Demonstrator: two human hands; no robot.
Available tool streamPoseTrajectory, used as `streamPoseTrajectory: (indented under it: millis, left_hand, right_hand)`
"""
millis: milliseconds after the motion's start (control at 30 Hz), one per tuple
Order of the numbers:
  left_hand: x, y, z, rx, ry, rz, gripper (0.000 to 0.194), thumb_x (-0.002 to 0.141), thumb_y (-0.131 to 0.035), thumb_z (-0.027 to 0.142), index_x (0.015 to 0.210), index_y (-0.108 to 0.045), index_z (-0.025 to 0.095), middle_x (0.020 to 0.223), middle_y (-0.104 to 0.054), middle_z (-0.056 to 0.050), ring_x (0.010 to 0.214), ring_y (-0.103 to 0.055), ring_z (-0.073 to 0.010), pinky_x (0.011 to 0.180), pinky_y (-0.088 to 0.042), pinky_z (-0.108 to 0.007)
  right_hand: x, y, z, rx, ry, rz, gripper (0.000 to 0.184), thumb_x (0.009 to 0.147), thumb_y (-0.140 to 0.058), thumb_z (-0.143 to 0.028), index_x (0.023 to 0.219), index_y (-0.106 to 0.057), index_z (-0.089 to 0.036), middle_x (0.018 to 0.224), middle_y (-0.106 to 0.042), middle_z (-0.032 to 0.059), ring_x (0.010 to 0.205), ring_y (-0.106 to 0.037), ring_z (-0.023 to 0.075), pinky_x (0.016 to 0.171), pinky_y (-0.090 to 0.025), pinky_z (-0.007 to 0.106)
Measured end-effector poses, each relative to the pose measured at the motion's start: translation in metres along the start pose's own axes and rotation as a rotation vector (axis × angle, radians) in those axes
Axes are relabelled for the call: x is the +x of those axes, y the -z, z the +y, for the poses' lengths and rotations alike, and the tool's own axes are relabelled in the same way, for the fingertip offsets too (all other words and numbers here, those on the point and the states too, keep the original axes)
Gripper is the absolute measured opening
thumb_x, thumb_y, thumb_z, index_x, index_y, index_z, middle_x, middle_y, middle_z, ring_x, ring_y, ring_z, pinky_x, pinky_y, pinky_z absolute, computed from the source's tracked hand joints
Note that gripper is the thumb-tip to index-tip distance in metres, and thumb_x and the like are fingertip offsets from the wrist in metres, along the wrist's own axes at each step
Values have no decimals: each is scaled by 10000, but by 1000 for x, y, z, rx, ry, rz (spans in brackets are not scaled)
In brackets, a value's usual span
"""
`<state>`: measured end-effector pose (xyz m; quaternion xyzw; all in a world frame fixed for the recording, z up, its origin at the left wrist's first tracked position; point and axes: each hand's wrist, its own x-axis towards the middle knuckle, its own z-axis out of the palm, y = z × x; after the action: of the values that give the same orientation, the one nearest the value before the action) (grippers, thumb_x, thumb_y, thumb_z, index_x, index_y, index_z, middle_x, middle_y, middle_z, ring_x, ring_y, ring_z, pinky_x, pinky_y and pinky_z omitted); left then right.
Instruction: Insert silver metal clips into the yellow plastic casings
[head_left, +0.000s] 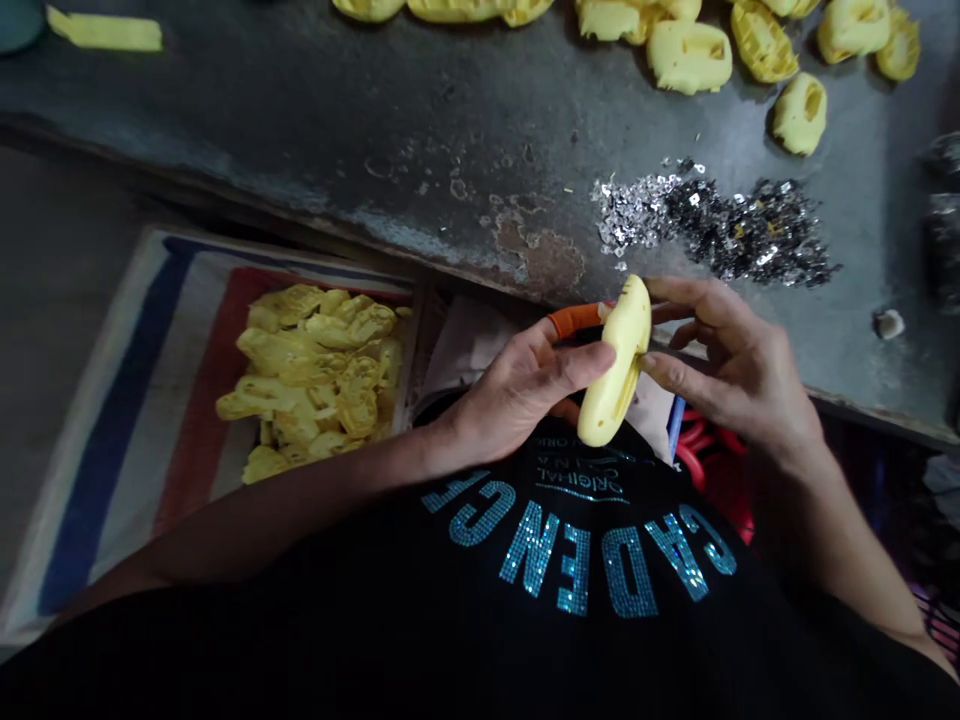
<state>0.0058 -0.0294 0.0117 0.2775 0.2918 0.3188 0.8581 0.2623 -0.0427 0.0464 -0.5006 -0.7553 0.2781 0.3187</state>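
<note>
A yellow plastic shell [616,370], long and rounded with a slot along its side, is held upright at a slight tilt in front of my chest. My left hand [525,385] is closed on it, thumb on the near face and an orange cover on one finger behind. From the other side my right hand [724,350] has its index finger at the shell's upper end and its thumb at the slotted side. A tiny dark piece shows at that thumb's tip, too small to make out. The remaining right fingers are curled, partly hidden behind the shell.
A heap of small metal clips [712,225] lies on the grey worktable [337,130] beyond my hands. More yellow shells [690,57] line its far side. Left and below, a pile of yellow shells [322,360] rests by a striped sheet [180,400]. A yellow strip [112,32] lies far left.
</note>
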Motion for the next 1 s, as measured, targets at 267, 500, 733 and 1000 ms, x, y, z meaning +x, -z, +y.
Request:
streamPoseTrajectory:
  millis: [267,500,733,1000]
  left_hand:
    - [-11,17,13,128,-138,-94,687,886,-1084,446,1480,-820,224,1348,-915,-133,1238,-879,-279,1047,-678,-330]
    - [-27,52,25,343,-155,73,724,882,-1050,603,1470,-896,211,1110,-901,-83,880,-766,-193,793,-592,-281]
    - [-26,87,28,247,-354,205,654,818,-1075,643,1272,-958,187,1018,-886,-93,813,-744,-213,757,-590,-320]
    - [-44,89,63,340,-508,223,998,873,-1084,381,1759,-625,370,1719,-737,-140,1350,-831,-309,1032,-689,-339]
  right_hand:
    - [16,-30,0,31,73,105,598,994,-908,-409,1544,-716,-271,1259,-829,76,975,-808,234,849,-724,399]
    - [50,-52,-8,-116,317,243,681,995,-840,-245,1642,-660,-361,1273,-830,73,926,-806,237,785,-756,402]
    - [112,-69,-22,-201,456,147,706,1048,-812,-305,1715,-586,-363,1312,-845,99,945,-840,278,812,-791,474]
    - [147,-93,-6,-18,524,121,748,1049,-877,-426,1722,-555,-382,1449,-811,130,1226,-841,372,992,-773,619]
